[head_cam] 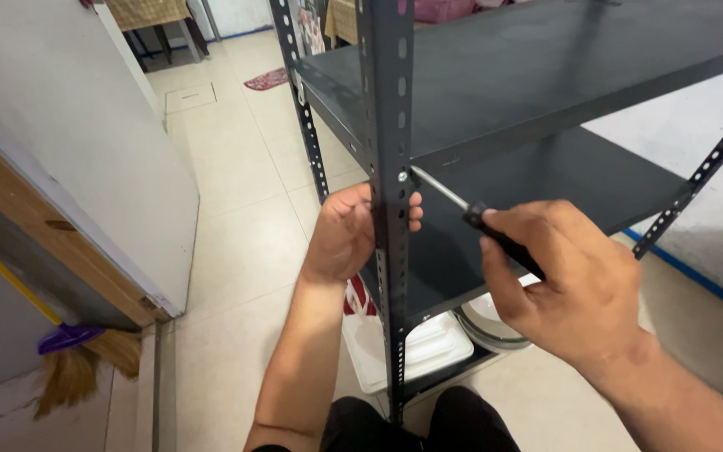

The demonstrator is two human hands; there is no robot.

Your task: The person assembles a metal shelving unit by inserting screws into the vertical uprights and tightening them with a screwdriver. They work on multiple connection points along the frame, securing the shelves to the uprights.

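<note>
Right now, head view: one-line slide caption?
Right hand drives screwdriver into screw on dark slotted upright; left hand grips it.

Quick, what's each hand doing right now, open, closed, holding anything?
Left hand: closed around the dark slotted upright post of the shelf.
Right hand: closed on a screwdriver, tip at a screw in the post.

Matt dark metal shelf (glossy floor tiles)

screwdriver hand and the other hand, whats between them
In the head view, the slotted upright post of the dark metal shelf stands between the left hand gripping it and the right hand holding the screwdriver.
</note>
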